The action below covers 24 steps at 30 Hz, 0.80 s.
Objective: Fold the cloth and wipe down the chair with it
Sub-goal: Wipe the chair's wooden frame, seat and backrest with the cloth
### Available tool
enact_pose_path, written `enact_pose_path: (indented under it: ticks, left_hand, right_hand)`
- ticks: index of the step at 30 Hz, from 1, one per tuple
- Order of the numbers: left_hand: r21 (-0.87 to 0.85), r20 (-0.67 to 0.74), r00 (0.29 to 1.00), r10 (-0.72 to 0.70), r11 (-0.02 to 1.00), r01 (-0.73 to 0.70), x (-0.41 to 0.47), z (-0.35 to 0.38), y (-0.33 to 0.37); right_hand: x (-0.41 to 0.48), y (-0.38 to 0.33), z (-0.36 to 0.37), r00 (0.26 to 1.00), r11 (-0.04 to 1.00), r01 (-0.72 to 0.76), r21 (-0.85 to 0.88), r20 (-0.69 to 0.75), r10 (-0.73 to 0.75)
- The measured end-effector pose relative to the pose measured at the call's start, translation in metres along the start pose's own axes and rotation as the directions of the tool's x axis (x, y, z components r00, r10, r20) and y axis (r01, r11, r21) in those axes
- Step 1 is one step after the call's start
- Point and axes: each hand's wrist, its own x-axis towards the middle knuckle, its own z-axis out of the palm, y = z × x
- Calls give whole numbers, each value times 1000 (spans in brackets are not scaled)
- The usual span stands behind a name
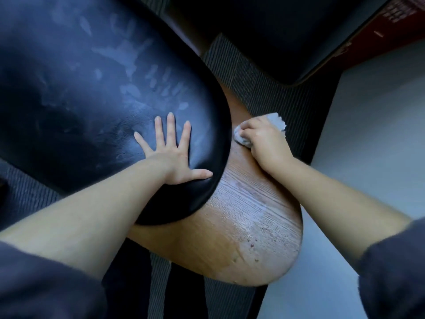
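The chair fills the left and middle of the view: a black padded seat (87, 93) with pale smears and handprints, and a curved brown wooden back (248, 224) seen from above. My left hand (171, 153) lies flat on the seat near its right edge, fingers spread. My right hand (264, 139) grips a bunched white cloth (274, 120) and presses it against the upper part of the wooden back, beside the seat edge. Most of the cloth is hidden under my fingers. The wood below shows a pale streaky film and small specks.
Dark ribbed carpet (264, 84) lies under and behind the chair. A second black seat (264, 31) stands at the top, with a dark red surface (391, 26) at the top right. A pale grey floor (372, 134) runs down the right side.
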Motion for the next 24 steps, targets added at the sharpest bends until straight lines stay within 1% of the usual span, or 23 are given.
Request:
enact_pose_path:
  ticks: [2,4,7,9,10,13,15,16,18,20,22,24]
  left_hand:
    - [3,12,1000,-11,1000,11,0,-1,0]
    - [8,14,1000,-20,1000,20,-1,-1,1]
    - [2,-11,1000,-25,1000,25,0,1,2]
    - [-2,-27,999,-22,1000,22,-1,0,1]
    - [-6,-29,999,-21,1000,21,-2,-1,2]
    - [-7,-23,1000,-17,1000,17,-4,-1,4]
    - [-11,-19,1000,-18,1000,18,-6,-2,3]
    - [-12,-21,1000,-17,1000,16,-7,-2,4]
    - [-13,-26,1000,-13,1000,12,-6,-1,4]
    - [-11,-32,999,-15,1000,15,-3,1,3]
    - [-10,-41,999,-15,1000,15,-1,4,2]
    - [-12,-50,999,-10,1000,10,2,5,1]
  right_hand:
    - [-30,1,-8,998,998,50,34,36,-51]
    - [-26,0,-10,997,998,58,33,40,-60]
    - [17,-6,-1,999,999,-32,-20,42,33]
    - [21,-8,4,994,995,-92,-34,55,94]
    - [9,-8,3,994,996,-80,-38,67,82]
    - [-62,-8,-9,999,999,32,-2,43,-32]
    - [-87,-10,-17,997,998,65,-8,50,-65]
    - [-81,-7,-17,996,997,71,-26,56,-70]
    - [-45,1,-13,998,996,31,-86,61,-25]
    - [-1,10,-5,999,992,-23,-125,18,26]
    - [35,15,2,998,990,-64,-125,-1,64]
    - [60,16,11,998,991,-63,-116,-24,60]
